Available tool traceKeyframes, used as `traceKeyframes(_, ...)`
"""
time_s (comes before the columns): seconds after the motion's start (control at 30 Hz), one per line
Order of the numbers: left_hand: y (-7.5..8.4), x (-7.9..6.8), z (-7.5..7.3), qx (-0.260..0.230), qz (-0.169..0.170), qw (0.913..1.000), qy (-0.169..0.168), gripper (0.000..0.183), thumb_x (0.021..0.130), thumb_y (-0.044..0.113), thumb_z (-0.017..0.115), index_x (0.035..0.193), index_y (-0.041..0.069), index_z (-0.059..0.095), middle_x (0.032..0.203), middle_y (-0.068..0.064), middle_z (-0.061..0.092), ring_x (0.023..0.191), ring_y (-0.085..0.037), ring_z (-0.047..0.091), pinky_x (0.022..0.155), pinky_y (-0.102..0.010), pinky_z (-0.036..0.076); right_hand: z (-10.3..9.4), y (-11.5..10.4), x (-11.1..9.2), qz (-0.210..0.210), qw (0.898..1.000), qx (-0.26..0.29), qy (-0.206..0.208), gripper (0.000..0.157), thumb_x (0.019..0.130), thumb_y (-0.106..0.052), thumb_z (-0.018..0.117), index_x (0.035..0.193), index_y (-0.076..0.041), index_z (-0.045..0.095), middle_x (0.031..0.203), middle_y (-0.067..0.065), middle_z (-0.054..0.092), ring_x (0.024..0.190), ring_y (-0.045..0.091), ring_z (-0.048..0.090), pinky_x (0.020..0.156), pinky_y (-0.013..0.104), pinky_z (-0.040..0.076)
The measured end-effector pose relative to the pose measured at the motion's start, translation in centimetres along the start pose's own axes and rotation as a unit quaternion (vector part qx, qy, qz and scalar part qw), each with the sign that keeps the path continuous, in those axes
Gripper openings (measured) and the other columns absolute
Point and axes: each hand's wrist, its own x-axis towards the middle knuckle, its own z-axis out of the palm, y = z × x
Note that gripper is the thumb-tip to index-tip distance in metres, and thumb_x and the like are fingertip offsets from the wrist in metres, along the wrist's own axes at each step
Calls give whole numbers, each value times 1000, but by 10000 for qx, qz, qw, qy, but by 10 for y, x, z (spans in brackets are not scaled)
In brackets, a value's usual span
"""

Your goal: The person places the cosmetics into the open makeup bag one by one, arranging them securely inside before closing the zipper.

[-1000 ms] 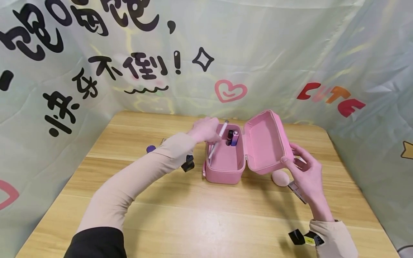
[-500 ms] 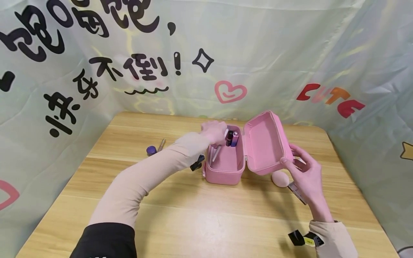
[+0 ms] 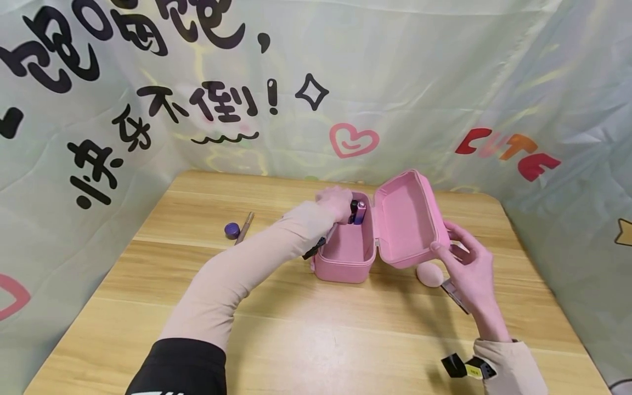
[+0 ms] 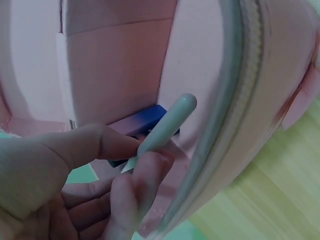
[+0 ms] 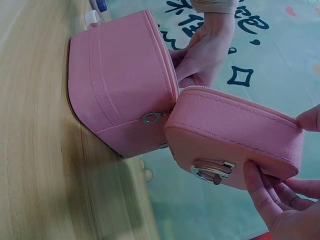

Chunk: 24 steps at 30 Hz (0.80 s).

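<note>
- Left hand (image 3: 337,203): shifted rightward since a second ago, now over the far part of the pink case (image 3: 345,270); pinches a white stick (image 4: 167,122).
- White stick: in the case's opening; now hidden from the head view, where it earlier showed across the rim. Contact with the interior: cannot tell.
- Bearing on the work: placement appears unfinished, stick not yet released.
- Right hand (image 3: 466,269): grips the lid (image 3: 410,219), held open, unchanged.
- Purple pot (image 3: 232,230), brown pen (image 3: 245,227): left of the case, now more exposed.
</note>
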Motion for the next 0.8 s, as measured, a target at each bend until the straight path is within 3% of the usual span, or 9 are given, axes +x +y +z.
traceKeyframes(0.3,10,9,11,338,-290,9989,-137,38,94,19,64,132,17,61,137,-10,62,121,-29,60,91,-38,56,-1,0,-1,46,10000,39,-5,43,89,6,67,131,2,62,100,-5,65,80,1,69,71,11,55)
traceKeyframes(0.63,8,13,18,260,-256,9984,-435,34,87,15,73,120,14,67,132,-9,65,117,-27,63,89,-37,55,0,0,-2,20,9999,112,-14,42,89,5,68,130,1,62,99,-5,65,80,2,70,71,11,56)
traceKeyframes(0.8,13,21,19,341,-600,9950,-728,46,91,16,70,137,15,60,145,-10,57,130,-27,56,100,-38,50,0,1,-2,91,9998,200,26,43,88,3,70,130,1,63,99,-5,66,80,2,69,71,12,56)
